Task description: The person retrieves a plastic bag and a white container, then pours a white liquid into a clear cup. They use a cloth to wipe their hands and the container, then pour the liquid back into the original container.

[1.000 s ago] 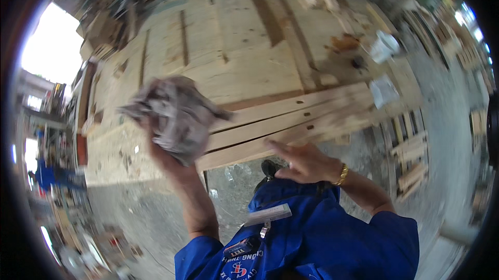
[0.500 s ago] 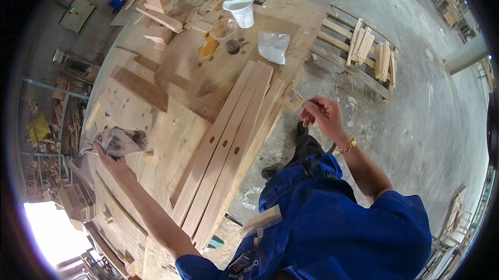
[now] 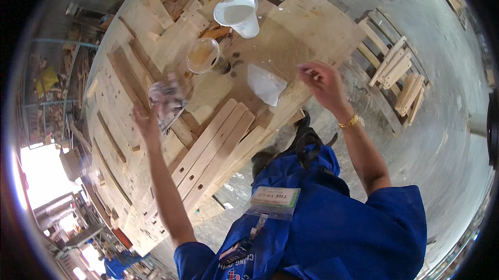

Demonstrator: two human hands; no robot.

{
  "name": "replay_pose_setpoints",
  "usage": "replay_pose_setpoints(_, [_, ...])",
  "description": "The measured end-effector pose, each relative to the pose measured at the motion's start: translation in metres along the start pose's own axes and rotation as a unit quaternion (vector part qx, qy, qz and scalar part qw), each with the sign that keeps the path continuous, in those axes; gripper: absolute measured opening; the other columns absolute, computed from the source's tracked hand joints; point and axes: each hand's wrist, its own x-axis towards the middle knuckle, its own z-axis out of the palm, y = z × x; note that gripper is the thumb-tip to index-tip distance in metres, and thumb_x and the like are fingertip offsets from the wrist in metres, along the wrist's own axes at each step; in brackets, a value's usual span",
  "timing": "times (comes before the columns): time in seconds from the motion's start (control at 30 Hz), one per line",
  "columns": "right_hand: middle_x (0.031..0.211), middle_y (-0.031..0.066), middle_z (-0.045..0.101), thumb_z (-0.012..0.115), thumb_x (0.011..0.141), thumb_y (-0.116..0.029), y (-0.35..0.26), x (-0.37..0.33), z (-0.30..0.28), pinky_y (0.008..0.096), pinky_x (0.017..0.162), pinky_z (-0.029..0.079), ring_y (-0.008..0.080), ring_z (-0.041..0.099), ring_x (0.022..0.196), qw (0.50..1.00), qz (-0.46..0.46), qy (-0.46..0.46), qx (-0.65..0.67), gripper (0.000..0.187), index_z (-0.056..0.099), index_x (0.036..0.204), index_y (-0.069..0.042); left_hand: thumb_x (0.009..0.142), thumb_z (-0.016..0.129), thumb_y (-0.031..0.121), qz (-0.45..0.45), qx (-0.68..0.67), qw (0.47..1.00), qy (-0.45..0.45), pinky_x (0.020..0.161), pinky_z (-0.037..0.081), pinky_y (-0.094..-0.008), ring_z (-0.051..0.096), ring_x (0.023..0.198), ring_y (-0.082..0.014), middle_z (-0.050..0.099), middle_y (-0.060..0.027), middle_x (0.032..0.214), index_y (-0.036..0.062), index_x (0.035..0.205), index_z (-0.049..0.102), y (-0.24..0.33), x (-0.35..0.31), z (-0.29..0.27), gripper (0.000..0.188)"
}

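My left hand (image 3: 147, 124), smeared by motion, holds a stained greyish rag (image 3: 167, 104) over the wooden worktable (image 3: 322, 25). Just right of it lie three pale planks (image 3: 217, 142) side by side, each with a small dark oval hole near its near end. My right hand (image 3: 325, 85) hovers by the table's right edge with fingers curled together; whether something small is pinched there is unclear. Nearest to it is a clear plastic bag (image 3: 266, 83) with white contents. Beyond stand a white plastic cup (image 3: 247, 24) and a clear plastic cup (image 3: 204, 56), with dark stains around.
Wood offcuts (image 3: 156, 2) are heaped at the table's far left. On the floor to the right, a pallet (image 3: 374, 33) bears short wood pieces (image 3: 395, 67). Shelving with scrap wood stands at the left. Another person in blue (image 3: 117, 267) is far off at lower left.
My left hand has carried the rag to the right and farther over the table. My right hand has risen toward the bag. The view has shifted, bringing the cups and bag closer.
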Motion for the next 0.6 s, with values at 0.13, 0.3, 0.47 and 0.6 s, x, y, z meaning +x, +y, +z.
replay_pose_setpoints(0.13, [0.077,0.0118,0.06,0.065,0.075,-0.02,-0.014,0.054,0.002,0.035,0.058,0.046,0.027,0.059,0.066,0.962,-0.055,-0.181,-0.198,0.02,0.062,0.085,-0.003,0.076,0.065,0.002,0.057,0.005,0.978,-0.199,0.067,0.048,-0.0262,0.06,0.078,-0.0172,0.063,-0.0099,0.089,0.0002,0.094,0.064,0.114,-0.08,0.091,0.018])
replay_pose_setpoints(0.3, [0.07,0.0132,0.059,0.062,0.076,-0.018,-0.018,0.083,0.037,0.0399,0.06,0.047,0.0347,0.058,0.068,0.929,-0.13,-0.211,-0.275,0.017,0.058,0.077,-0.002,0.069,0.064,0.006,0.023,-0.016,0.966,-0.255,0.062,0.046,-0.0369,0.058,0.066,-0.0298,0.058,-0.0135,0.073,0.0008,0.102,0.057,0.169,-0.111,0.166,0.035])
replay_pose_setpoints(0.47, [0.078,0.0147,0.064,0.061,0.078,-0.025,-0.024,0.108,0.037,0.0414,0.066,0.049,0.0313,0.063,0.074,0.936,-0.087,-0.261,-0.219,0.023,0.061,0.084,-0.003,0.066,0.062,0.004,-0.041,-0.033,0.982,-0.179,0.062,0.046,-0.0376,0.058,0.064,-0.0303,0.058,-0.0158,0.069,-0.0015,0.105,0.047,0.151,-0.12,0.18,0.041])
replay_pose_setpoints(0.6, [0.1,0.0173,0.062,0.067,0.076,-0.035,0.016,0.146,0.067,0.0361,0.076,0.05,0.028,0.062,0.09,0.957,-0.056,-0.277,-0.062,0.053,0.052,0.114,-0.002,0.067,0.061,0.004,-0.141,0.004,0.982,-0.126,0.062,0.046,-0.0373,0.059,0.065,-0.0299,0.059,-0.0151,0.07,-0.001,0.094,0.052,0.144,-0.128,0.176,0.029])
